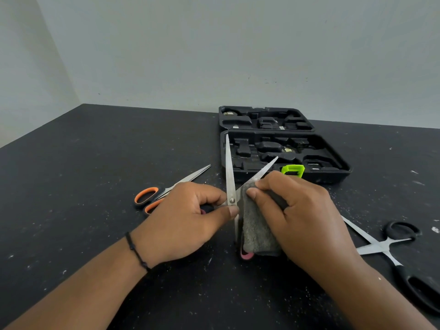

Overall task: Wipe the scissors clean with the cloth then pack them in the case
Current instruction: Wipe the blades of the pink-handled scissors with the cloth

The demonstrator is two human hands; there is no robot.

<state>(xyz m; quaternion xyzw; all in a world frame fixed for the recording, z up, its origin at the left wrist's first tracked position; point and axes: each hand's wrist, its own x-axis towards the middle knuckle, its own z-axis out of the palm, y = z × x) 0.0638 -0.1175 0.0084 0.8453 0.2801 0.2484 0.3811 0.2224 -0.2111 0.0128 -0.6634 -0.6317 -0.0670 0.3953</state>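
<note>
Wiping stage, packing not begun. Left hand (190, 217) pinches the open pink-handled scissors (230, 177) at the pivot; right hand (300, 210) fingers clamp the grey cloth (258, 232) round one blade. Handles mostly hidden. Orange scissors (166, 190) and black scissors (390, 246) lie on the table (83, 163); their cleanliness is unclear. Beyond, the case (333, 173) lies open, no scissors visible inside

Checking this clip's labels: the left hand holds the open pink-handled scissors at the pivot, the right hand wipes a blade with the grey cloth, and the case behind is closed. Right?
Not quite: the head view shows the case lying open; the rest holds.
</note>
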